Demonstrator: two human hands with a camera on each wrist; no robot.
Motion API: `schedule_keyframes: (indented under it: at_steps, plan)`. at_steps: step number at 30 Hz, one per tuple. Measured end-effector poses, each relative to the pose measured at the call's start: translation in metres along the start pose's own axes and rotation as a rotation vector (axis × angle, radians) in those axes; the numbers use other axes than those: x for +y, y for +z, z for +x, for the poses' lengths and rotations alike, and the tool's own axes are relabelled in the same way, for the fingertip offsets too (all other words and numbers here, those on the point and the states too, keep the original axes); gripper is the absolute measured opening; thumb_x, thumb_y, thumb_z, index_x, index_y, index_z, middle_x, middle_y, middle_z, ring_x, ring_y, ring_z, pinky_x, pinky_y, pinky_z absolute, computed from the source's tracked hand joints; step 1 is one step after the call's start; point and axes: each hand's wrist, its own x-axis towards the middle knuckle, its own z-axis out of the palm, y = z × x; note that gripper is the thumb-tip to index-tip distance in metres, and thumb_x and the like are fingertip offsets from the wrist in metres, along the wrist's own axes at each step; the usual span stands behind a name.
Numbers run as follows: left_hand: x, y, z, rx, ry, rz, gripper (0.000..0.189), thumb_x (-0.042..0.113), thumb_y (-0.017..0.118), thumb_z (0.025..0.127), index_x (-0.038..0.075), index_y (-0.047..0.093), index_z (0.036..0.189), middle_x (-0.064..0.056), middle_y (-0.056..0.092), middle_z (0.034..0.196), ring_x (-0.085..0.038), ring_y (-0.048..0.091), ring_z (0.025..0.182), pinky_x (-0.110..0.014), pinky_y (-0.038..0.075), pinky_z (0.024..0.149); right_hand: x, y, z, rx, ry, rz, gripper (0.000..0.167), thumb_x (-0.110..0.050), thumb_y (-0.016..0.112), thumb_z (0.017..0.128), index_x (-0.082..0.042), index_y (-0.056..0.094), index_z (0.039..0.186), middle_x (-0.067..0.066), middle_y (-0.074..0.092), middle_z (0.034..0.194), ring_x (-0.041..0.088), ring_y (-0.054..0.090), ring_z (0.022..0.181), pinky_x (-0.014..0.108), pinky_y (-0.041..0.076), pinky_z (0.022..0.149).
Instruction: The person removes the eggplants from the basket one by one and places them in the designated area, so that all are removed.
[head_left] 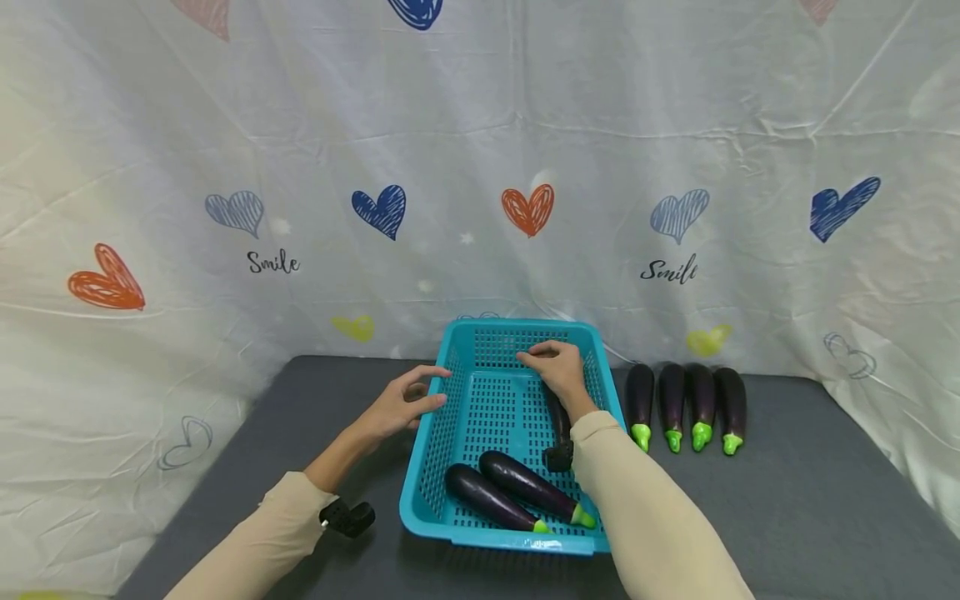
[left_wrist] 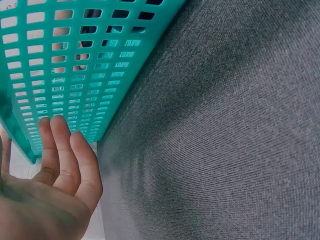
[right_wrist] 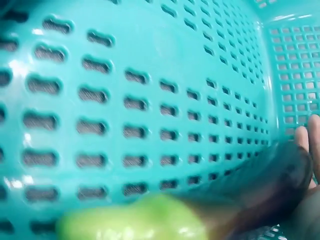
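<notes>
A turquoise plastic basket (head_left: 498, 540) with slotted walls stands on the dark grey table. My right hand (head_left: 558, 371) reaches inside along its right wall and holds an eggplant (head_left: 557, 417) by the rounded end. In the right wrist view the eggplant's green stem (right_wrist: 135, 220) points back toward the wrist, with fingers (right_wrist: 302, 137) at the far end. Two more eggplants lie slantwise near the front, one left (head_left: 491, 500) and one right (head_left: 532, 487). At the left rim is my left hand (head_left: 397, 408), its fingers loosely bent beside the basket's outer wall (left_wrist: 80, 85).
Right of the basket, several eggplants (head_left: 701, 404) lie side by side in a row, green stems toward me. A white cloth (head_left: 465, 275) printed with hearts hangs behind the table (head_left: 810, 500). Black cameras are strapped at both wrists.
</notes>
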Motion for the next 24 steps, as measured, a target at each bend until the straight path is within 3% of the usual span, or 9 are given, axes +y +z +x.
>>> schedule_keyframes:
  at_steps: [8, 14, 18, 24]
  plan:
    - [0.0002, -0.0003, 0.0014, 0.000, -0.005, -0.004, 0.047, 0.030, 0.065, 0.103, 0.021, 0.052, 0.147, -0.015, 0.059, 0.124, -0.030, 0.057, 0.099, -0.044, 0.052, 0.079, 0.0010, 0.0055, -0.0056, -0.033, 0.024, 0.055, 0.025, -0.011, 0.082, 0.089, 0.004, 0.073, 0.107, 0.016, 0.070, 0.103, 0.032, 0.065, 0.100, 0.047, 0.051, 0.087]
    - [-0.0002, 0.0001, 0.0019, -0.004, 0.004, -0.005, 0.046, 0.030, 0.064, 0.103, 0.021, 0.052, 0.147, -0.016, 0.057, 0.129, -0.030, 0.056, 0.100, -0.044, 0.052, 0.080, -0.0010, 0.0036, -0.0068, -0.069, 0.023, 0.007, 0.027, -0.013, 0.083, 0.088, 0.003, 0.073, 0.109, 0.016, 0.068, 0.110, 0.033, 0.062, 0.105, 0.049, 0.050, 0.089]
    - [-0.0013, 0.0000, 0.0021, -0.005, 0.005, -0.009, 0.046, 0.030, 0.064, 0.103, 0.021, 0.052, 0.147, -0.018, 0.054, 0.135, -0.031, 0.058, 0.104, -0.047, 0.053, 0.082, -0.0039, 0.0007, -0.0085, -0.090, 0.066, -0.030, 0.032, -0.017, 0.084, 0.087, 0.001, 0.072, 0.111, 0.017, 0.066, 0.115, 0.034, 0.060, 0.109, 0.050, 0.049, 0.091]
    - [-0.0034, 0.0002, 0.0013, -0.006, 0.000, -0.015, 0.046, 0.029, 0.064, 0.104, 0.021, 0.051, 0.147, -0.019, 0.051, 0.141, -0.032, 0.058, 0.114, -0.052, 0.053, 0.087, -0.0033, -0.0018, -0.0085, -0.196, 0.134, -0.126, 0.045, -0.022, 0.088, 0.083, -0.001, 0.072, 0.119, 0.016, 0.065, 0.120, 0.032, 0.061, 0.106, 0.049, 0.051, 0.088]
